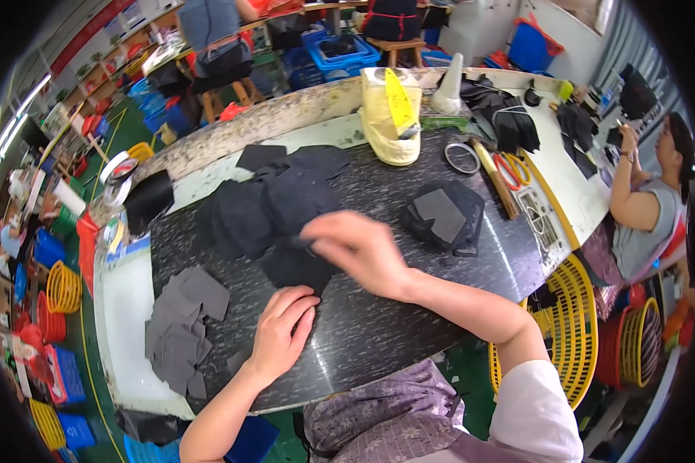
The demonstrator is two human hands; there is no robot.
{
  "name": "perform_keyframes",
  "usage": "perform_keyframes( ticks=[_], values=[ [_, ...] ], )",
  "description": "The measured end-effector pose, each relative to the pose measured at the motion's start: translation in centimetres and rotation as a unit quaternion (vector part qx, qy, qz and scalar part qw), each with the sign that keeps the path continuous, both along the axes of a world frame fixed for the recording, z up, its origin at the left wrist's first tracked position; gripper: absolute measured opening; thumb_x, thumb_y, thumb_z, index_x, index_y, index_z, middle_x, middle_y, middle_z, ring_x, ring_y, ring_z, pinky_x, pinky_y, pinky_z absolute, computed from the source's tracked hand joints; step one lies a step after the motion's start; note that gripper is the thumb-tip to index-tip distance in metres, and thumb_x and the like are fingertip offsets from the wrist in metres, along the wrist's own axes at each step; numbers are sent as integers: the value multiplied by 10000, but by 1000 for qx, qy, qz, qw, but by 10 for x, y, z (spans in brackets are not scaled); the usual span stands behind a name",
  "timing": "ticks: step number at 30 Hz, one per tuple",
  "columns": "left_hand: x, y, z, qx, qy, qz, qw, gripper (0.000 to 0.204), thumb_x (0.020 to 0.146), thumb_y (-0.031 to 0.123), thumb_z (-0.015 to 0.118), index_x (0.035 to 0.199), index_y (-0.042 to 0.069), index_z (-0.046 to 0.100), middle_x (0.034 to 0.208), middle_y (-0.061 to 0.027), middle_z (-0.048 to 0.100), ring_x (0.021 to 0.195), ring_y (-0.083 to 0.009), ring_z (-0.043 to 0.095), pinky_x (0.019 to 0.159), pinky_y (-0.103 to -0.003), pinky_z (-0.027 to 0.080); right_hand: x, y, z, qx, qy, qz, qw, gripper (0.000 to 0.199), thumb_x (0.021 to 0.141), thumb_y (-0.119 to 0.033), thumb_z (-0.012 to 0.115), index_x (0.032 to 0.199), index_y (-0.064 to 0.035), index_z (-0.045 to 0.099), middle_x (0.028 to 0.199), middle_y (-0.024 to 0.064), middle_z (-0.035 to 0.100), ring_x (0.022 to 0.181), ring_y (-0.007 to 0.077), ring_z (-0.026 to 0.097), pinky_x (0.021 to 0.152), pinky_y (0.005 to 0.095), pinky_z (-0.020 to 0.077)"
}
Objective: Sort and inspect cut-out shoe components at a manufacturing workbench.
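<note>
A black fabric piece (297,266) lies on the dark tabletop in front of me. My left hand (282,333) is at its near edge, fingers curled and thumb close to the index finger, gripping it. Over the same piece hovers my right hand (363,251), fingers bent together and slightly blurred; what its fingertips pinch is hidden. Just beyond is a loose heap of black fabric pieces (274,201). Dark grey cut pieces (181,328) are spread in a pile left of my left hand. To the right sits a black stack with a grey piece (444,216) on top.
A cream container (391,143) holding a yellow-bladed tool stands at the back. Tape (462,158), a hammer (498,181) and scissors (512,171) lie at the right. A yellow basket (587,332) stands beside the table. Another person (649,201) sits at the right.
</note>
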State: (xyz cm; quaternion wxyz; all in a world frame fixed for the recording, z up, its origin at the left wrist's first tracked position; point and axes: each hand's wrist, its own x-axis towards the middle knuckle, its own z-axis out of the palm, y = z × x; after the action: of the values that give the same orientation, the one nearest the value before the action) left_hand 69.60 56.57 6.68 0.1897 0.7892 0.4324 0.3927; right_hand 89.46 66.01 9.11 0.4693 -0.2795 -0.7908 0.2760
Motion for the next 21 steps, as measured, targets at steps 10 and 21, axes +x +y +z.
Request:
perform_keyframes(
  ticks=[10, 21],
  values=[
    [-28, 18, 4, -68, -529, -11, 846, 378, 1046, 249, 391, 886, -51, 557, 845, -163, 584, 600, -200, 564, 580, -296, 458, 53, -98, -7, 49, -176, 86, 980, 292, 804, -168, 748, 1055, -36, 679, 1217, 108, 620, 1057, 288, 606, 951, 418, 466],
    [-64, -88, 6, -63, -48, 255, 964, 276, 849, 15, 698, 1116, 16, 632, 1043, -77, 634, 903, -139, 592, 808, -269, 480, -88, -46, -14, -76, -230, 270, 932, 260, 772, -87, 761, 962, -32, 592, 1065, 110, 619, 972, 252, 617, 797, 356, 491]
  ],
)
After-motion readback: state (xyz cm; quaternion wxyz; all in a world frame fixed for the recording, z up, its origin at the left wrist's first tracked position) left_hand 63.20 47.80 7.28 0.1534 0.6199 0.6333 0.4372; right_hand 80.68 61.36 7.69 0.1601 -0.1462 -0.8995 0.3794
